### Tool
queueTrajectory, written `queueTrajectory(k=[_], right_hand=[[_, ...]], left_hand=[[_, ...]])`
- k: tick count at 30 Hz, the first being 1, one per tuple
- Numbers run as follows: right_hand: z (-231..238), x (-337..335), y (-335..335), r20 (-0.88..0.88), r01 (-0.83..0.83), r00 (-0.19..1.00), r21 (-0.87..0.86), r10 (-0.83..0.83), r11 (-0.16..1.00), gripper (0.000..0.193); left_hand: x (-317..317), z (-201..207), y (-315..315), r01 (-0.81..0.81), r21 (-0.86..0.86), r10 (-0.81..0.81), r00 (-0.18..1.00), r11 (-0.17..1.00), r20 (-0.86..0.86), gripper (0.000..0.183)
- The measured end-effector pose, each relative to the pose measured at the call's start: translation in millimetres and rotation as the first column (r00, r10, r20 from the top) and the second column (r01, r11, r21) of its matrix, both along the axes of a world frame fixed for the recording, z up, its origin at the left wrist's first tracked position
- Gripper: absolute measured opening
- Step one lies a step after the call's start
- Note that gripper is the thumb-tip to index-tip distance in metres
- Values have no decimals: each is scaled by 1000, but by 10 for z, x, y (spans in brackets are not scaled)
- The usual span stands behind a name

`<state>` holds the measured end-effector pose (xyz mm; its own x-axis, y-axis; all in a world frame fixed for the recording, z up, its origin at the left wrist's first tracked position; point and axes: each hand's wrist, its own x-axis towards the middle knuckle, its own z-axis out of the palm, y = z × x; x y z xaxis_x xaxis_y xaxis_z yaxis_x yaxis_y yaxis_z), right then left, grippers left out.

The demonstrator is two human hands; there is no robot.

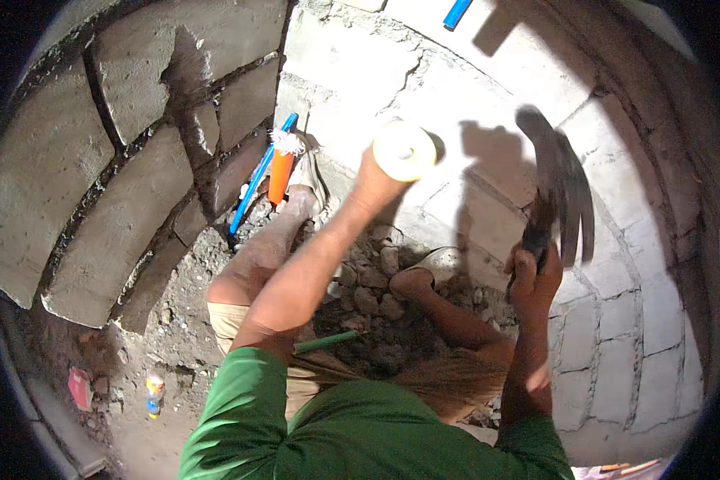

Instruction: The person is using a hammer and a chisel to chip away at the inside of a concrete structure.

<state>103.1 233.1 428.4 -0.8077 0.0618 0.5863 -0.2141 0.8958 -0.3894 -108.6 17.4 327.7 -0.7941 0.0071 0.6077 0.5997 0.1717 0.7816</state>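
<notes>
My left hand is stretched out to the pale block wall, its fingers wrapped behind a round, pale yellow hand guard. The guard seems to belong to a chisel; its blade is hidden. A small round end shows at the middle of the guard. On the right, my right hand grips a dark hammer by the handle, raised clear of the chisel. Motion smears the hammer's curved head, so its exact shape cannot be made out. Its shadow falls on the wall.
Loose rubble lies between my bent legs. In the wall corner lean a blue tube and an orange tube. A green tube lies by my thigh. A small bottle and red packet are at lower left.
</notes>
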Motion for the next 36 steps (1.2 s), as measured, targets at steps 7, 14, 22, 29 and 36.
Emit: queueTrajectory(k=[7,14,22,29,36], right_hand=[[-801,317,664,-88,13,996,-130,-25,991,42],[-1347,451,1128,-13,112,994,-1,-112,994,47],[-1114,107,587,28,-543,838,143,545,828,54],[-1082,73,114,155,-203,972,188,175,961,44],[-756,25,75,119,-475,876,36,468,879,42]], left_hand=[[162,-343,461,-78,-186,6,935,979,-356,39],[74,-354,189,54,-12,-55,928,998,-369,52],[-46,-489,105,88,38,-67,925,995,-375,48],[-11,-472,94,117,67,-94,958,991,-272,49],[-36,-432,113,59,46,-42,952,997,-302,48]])
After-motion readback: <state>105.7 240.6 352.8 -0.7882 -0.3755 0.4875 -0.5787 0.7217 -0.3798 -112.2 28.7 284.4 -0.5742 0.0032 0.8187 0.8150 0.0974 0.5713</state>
